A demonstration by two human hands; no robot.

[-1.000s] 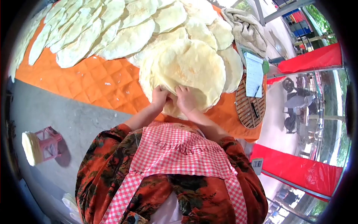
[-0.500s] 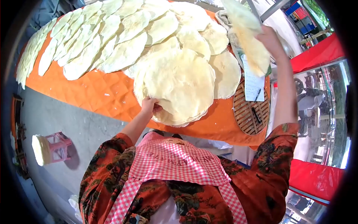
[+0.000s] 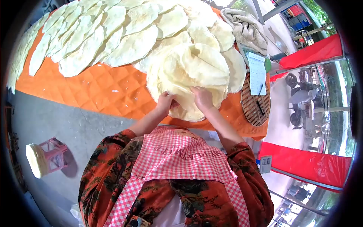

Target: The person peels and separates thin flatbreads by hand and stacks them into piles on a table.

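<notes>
A stack of thin, round, pale flatbreads [image 3: 196,68] lies near the front of the orange-covered table, its top sheet rumpled and raised in folds. At the stack's near left edge, my left hand [image 3: 165,103] pinches the rim of a flatbread, fingers curled under. My right hand [image 3: 202,98] is closed on a fold of the top flatbread, a short way right of the left one. Its fingertips are partly hidden by the hand.
Overlapping flatbreads [image 3: 130,45] cover the table's far side. To the right are a round slatted board [image 3: 249,108], a written paper [image 3: 257,72], a pen [image 3: 260,108] and a crumpled cloth [image 3: 245,28]. A pink stool [image 3: 55,155] stands on the floor at left.
My right hand has come down from the upper right, where it held a flatbread in the air, onto the stack. The stack's top sheet was flatter and is now folded up.
</notes>
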